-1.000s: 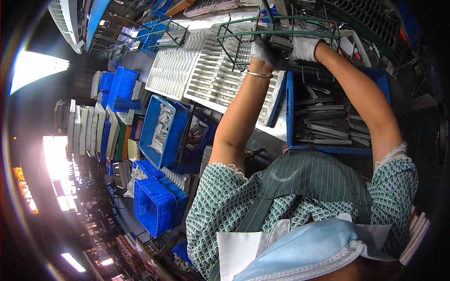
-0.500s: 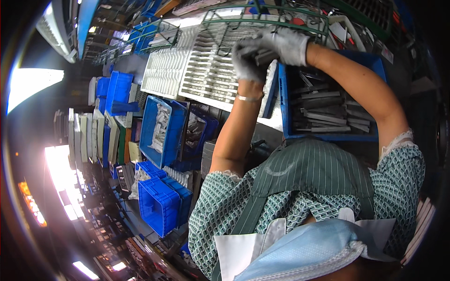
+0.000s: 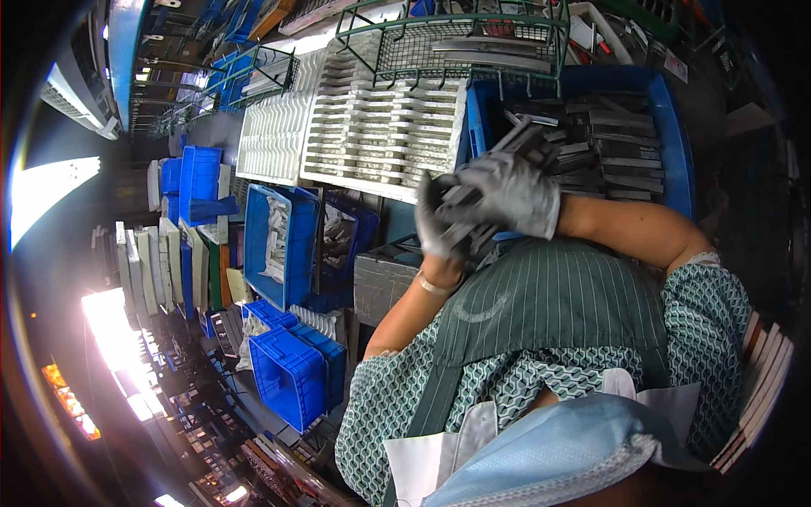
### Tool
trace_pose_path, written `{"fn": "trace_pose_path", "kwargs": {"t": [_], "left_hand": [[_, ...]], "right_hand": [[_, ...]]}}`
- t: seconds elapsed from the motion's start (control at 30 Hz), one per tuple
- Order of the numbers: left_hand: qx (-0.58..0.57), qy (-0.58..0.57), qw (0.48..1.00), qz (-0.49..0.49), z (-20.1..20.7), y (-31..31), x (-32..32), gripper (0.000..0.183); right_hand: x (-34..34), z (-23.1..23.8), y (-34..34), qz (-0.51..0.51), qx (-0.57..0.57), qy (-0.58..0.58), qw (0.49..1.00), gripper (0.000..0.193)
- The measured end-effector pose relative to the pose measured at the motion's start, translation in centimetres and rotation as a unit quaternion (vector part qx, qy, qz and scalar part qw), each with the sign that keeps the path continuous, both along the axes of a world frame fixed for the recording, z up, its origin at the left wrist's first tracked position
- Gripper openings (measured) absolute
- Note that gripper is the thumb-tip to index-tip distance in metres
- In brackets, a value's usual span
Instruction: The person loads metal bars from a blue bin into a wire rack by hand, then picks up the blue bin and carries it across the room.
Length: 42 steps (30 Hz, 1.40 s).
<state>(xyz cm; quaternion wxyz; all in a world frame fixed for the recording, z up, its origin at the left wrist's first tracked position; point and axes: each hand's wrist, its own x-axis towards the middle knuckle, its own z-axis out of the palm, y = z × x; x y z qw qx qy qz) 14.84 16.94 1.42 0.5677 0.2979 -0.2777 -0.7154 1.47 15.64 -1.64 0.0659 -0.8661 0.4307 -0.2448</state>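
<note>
Both my hands wear grey-white gloves and meet close in front of my apron. My left hand (image 3: 441, 218) curls around a bundle of flat grey metal strips (image 3: 530, 142). My right hand (image 3: 513, 196) lies over the same bundle, its fingers bent across it. The strips' ends stick out past my right hand, over the near left corner of a blue bin (image 3: 678, 135). More dark grey strips (image 3: 623, 144) lie stacked in that bin. Part of the bundle is hidden by the gloves, and the strips are slightly blurred.
Left of the bin lies a white slotted tray (image 3: 380, 135). Beyond it stands a green wire basket (image 3: 405, 51) with a few long strips (image 3: 494, 55) in it. A blue crate (image 3: 296, 279) with pale pieces, a grey metal box (image 3: 384, 283) and a blue tub (image 3: 291, 380) are at left.
Both hands have come from above the slotted tray and basket back toward my body, with the grey strips between them. Long strips now show in the wire basket. The view has shifted slightly.
</note>
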Motion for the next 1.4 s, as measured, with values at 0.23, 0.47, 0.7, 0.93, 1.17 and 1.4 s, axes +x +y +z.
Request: {"fn": "trace_pose_path", "kwargs": {"t": [0.23, 0.47, 0.7, 0.93, 1.17, 1.4], "left_hand": [[0.337, 0.021, 0.922, -0.190, -14.4, -5.6, -7.2, 0.051], [0.315, 0.047, 0.941, -0.115, -18.4, -6.7, -7.9, 0.074], [0.245, -0.183, 0.909, -0.282, -11.8, -6.6, -6.6, 0.057], [-0.330, -0.407, 0.852, -0.020, 1.4, -8.4, -6.2, 0.030], [-0.268, -0.767, 0.567, -0.139, 3.4, -19.5, -11.2, 0.041], [-0.229, -0.840, 0.441, -0.218, 0.1, -24.8, -13.7, 0.048]], "right_hand": [[-8.3, -8.5, -1.6, -0.018, 0.168, 0.068, 0.983, 0.072], [-10.6, -9.4, -2.8, -0.166, 0.334, 0.104, 0.922, 0.078], [-13.0, -13.5, -3.1, -0.095, 0.122, -0.161, 0.975, 0.056], [-12.4, 2.2, -3.1, -0.100, -0.164, -0.055, 0.980, 0.026], [-14.1, 1.8, -11.1, -0.301, 0.098, 0.076, 0.946, 0.032], [-14.9, 2.8, -12.9, -0.326, 0.166, 0.168, 0.915, 0.028]]}}
